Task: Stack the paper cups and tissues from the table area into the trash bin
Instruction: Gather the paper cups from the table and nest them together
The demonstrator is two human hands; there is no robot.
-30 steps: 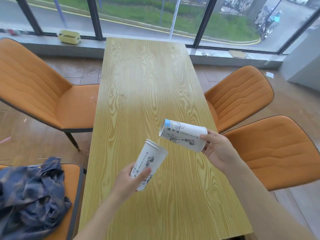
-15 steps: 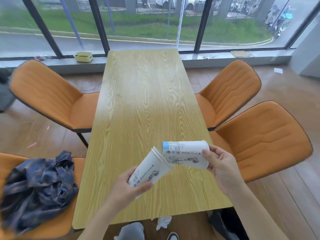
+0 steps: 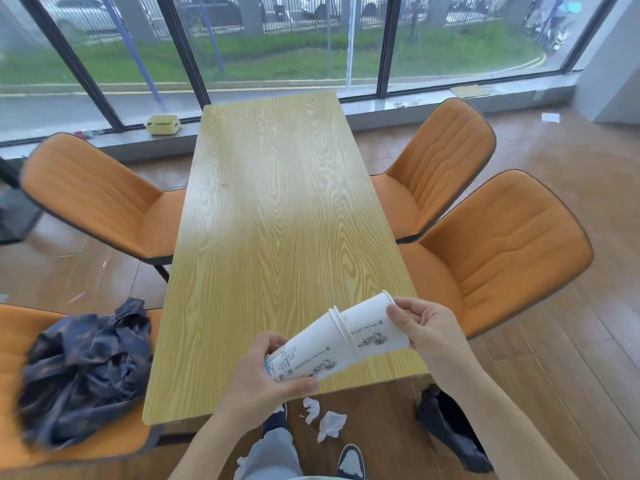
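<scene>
Wooden table [image 3: 277, 216], left grip [image 3: 263, 379] and right grip [image 3: 427, 327] clasping nested paper cups [image 3: 332, 344]

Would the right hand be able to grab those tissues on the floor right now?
Probably not yet. The right hand is gripping a cup being nested into the left hand's cup. The tissues lie low on the floor past the table edge, needing a bend down.

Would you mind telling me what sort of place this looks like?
Probably a café or office break area: a long wooden table flanked by orange padded chairs, beside floor-to-ceiling windows facing a lawn and road.
</scene>
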